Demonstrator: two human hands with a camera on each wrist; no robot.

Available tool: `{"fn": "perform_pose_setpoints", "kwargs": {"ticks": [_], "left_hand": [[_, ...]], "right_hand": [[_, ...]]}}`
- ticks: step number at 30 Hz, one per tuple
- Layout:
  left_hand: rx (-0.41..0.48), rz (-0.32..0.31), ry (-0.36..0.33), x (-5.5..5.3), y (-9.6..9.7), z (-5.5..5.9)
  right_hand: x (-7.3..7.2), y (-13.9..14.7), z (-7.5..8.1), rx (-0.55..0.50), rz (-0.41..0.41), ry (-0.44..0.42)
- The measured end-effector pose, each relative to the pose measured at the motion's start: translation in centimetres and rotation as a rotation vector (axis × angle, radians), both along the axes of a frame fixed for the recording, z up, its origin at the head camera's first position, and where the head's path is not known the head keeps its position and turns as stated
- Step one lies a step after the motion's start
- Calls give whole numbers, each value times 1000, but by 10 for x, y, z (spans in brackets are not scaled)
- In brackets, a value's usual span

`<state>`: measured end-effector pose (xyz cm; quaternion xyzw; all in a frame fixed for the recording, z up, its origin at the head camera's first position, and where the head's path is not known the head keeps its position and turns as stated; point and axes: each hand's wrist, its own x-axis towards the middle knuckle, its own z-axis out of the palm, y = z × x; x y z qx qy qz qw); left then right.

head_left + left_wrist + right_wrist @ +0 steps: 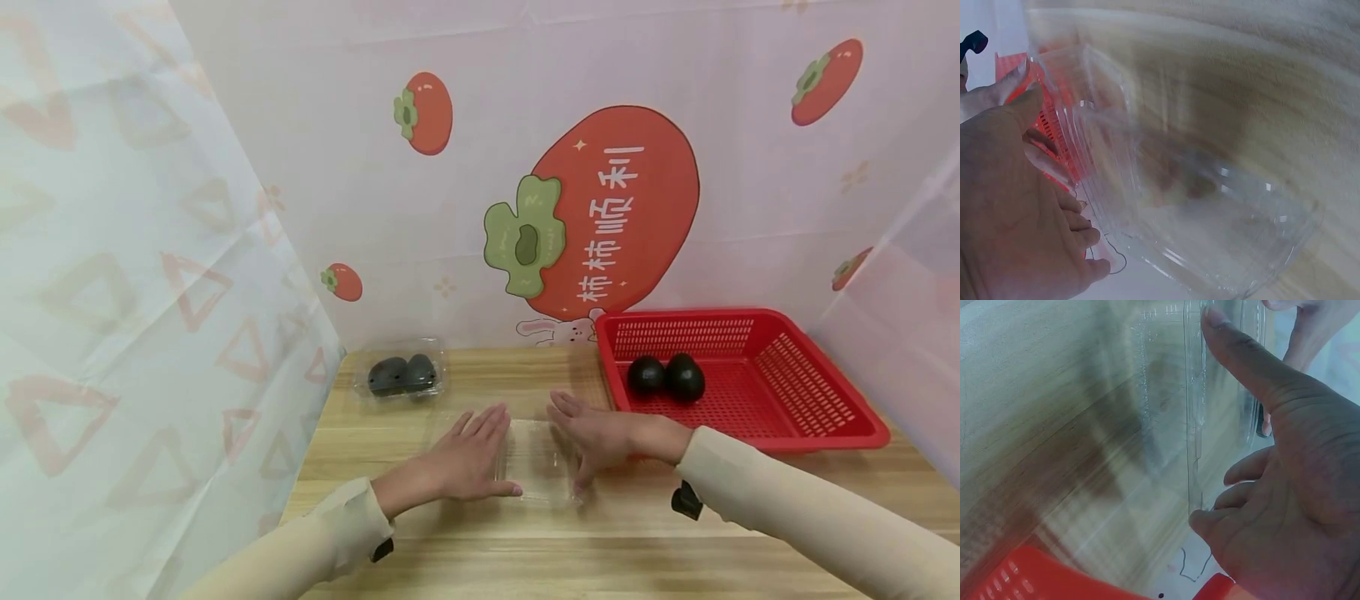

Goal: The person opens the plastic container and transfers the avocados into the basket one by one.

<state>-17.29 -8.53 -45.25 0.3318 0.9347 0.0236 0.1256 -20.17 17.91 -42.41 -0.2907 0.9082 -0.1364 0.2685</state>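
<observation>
A clear plastic clamshell box [538, 462] lies unfolded on the wooden table between both hands. One of its halves [1222, 231] spreads out beneath and to the left of my left hand [474, 458]. That hand is over the box's left side, fingers straight and thumb pointing right. On the opposite side, my right hand [596, 429] touches the box's right rim [1194, 425] with thumb and fingertips, fingers mostly extended. Inside the box only the table's wood grain shows through. Clear plastic makes its exact edges hard to trace.
A red plastic basket [832, 400] stands at the right, holding two dark, avocado-like fruits [684, 379]. At the back left sits another clear box [442, 367] with two similar dark fruits [388, 377] in it. Printed cloth walls [465, 208] enclose the table's back and sides.
</observation>
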Motion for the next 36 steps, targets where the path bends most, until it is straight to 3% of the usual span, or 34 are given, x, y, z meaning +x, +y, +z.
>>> {"fn": "perform_pose_setpoints", "kwargs": {"ticks": [13,26,36], "left_hand": [[-62,-34,-50,-10,-30,7],[-127,31,-125,-11,-62,23],[-136,78,-162,-9,-85,31]], "right_hand": [[-4,-17,-9,-93,68,6],[-13,-51,-22,-151,160,79],[-18,-78,-27,-194,174,89]]}}
